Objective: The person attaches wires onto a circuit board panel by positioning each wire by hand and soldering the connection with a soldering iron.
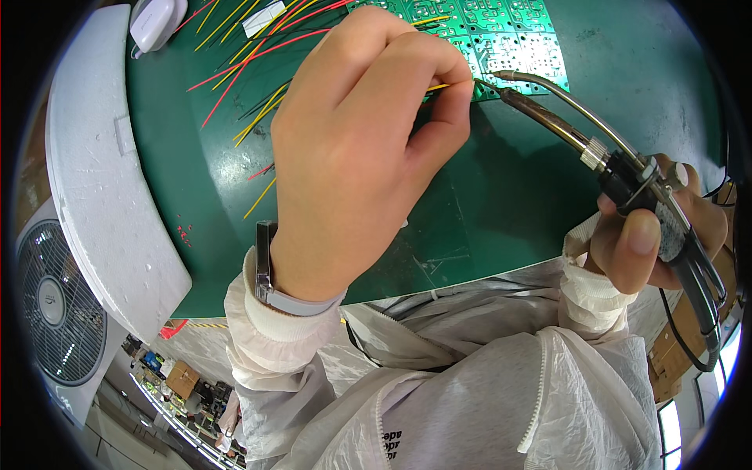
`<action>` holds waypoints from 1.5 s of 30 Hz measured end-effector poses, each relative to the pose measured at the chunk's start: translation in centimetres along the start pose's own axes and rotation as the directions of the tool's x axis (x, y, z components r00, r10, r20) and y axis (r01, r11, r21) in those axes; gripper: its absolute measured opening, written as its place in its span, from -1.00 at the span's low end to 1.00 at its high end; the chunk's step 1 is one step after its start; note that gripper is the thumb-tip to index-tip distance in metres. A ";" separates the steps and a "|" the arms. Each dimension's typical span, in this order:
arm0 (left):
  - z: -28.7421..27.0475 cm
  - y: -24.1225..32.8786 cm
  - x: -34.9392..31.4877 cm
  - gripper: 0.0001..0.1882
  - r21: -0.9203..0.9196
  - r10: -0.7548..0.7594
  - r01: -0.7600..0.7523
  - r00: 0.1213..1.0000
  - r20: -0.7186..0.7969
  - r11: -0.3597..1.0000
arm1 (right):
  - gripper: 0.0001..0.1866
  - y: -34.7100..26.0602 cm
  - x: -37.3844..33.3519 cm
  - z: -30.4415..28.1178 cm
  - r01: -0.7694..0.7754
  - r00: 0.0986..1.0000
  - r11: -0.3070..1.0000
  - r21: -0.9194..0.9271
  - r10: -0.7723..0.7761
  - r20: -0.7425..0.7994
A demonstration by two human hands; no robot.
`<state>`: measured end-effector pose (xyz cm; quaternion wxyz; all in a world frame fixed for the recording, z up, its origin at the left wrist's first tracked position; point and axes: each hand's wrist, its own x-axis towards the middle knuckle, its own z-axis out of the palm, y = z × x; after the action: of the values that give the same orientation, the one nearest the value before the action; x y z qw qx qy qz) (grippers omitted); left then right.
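Note:
Pinched between the thumb and forefinger of my left hand is a thin yellow wire, its end at the near edge of a green circuit board panel. My right hand is wrapped round the grip of a soldering iron. A curved metal tube runs along the iron, and its end comes close to the iron's tip. That tip points at the board's edge, right beside my left fingertips. Whether tip and wire touch is too small to tell.
Loose red, yellow and black wires lie on the green mat, left of the board. Red scraps are scattered nearby. A white foam block lines the left edge, with a white case beside it. A fan stands beyond.

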<state>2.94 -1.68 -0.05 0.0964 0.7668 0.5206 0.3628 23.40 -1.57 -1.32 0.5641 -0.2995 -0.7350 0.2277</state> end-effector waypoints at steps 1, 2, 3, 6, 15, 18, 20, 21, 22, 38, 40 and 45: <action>0.4 -0.6 -0.6 -0.83 -0.128 -0.016 -0.005 0.987 -0.162 0.992 | -0.65 0.0 0.0 0.0 -0.006 1.000 1.000 0.005 0.006 -0.014; 0.3 -0.6 -0.4 -0.83 -0.132 -0.015 -0.006 0.987 -0.162 0.991 | -0.68 0.0 0.1 0.0 -0.014 1.000 1.000 0.005 0.014 -0.026; 0.2 -0.5 0.1 -0.83 -0.141 0.082 -0.104 0.985 -0.153 0.985 | -0.71 0.0 0.1 -0.1 -0.021 0.999 1.000 0.005 0.021 -0.039; -0.3 -1.0 -0.2 -0.83 -0.086 0.070 -0.075 0.995 -0.064 0.993 | -0.74 -0.2 0.2 0.0 -0.031 0.997 0.999 0.014 0.032 -0.066; -0.6 -1.5 -0.5 -0.87 -0.068 0.017 -0.018 1.000 -0.027 0.998 | -0.71 -0.4 1.0 1.6 -0.113 0.937 0.993 -0.032 0.096 -0.336; -1.0 -1.5 -0.3 -0.89 -0.055 0.019 -0.021 1.000 -0.025 0.998 | -0.70 -0.5 1.2 1.9 -0.189 0.902 0.981 -0.041 0.157 -0.402; -1.3 -1.6 -0.2 -0.90 -0.051 0.012 -0.013 0.999 -0.030 0.999 | -0.70 -0.5 1.4 2.1 -0.208 0.876 0.976 -0.062 0.158 -0.455; -1.5 -1.8 0.0 -0.91 -0.025 0.022 -0.023 0.998 -0.059 0.999 | -0.70 -0.6 1.5 2.3 -0.198 0.878 0.978 -0.064 0.148 -0.456; -1.7 -2.0 0.2 -0.92 0.002 0.033 -0.033 0.996 -0.088 0.999 | -0.71 -0.7 1.6 2.5 -0.231 0.856 0.972 -0.034 0.186 -0.482; -1.7 -2.1 -0.2 -0.38 0.173 0.134 -0.132 0.991 -0.003 0.976 | -0.70 -0.8 1.9 3.2 -0.310 0.829 0.941 0.134 0.337 -0.446; -1.7 -1.7 -0.5 -0.35 0.193 0.139 -0.133 0.990 -0.019 0.972 | -0.71 -0.6 1.7 2.9 -0.305 0.832 0.941 0.148 0.339 -0.440; -2.3 -0.2 -1.9 -0.34 0.204 0.072 -0.074 0.997 0.018 0.976 | -0.70 -0.3 1.6 3.1 -0.311 0.831 0.934 0.173 0.356 -0.427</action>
<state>0.88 -3.74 0.63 0.0064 0.7932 0.5260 0.3068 20.06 -0.69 -0.84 0.6844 -0.4403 -0.5083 0.2819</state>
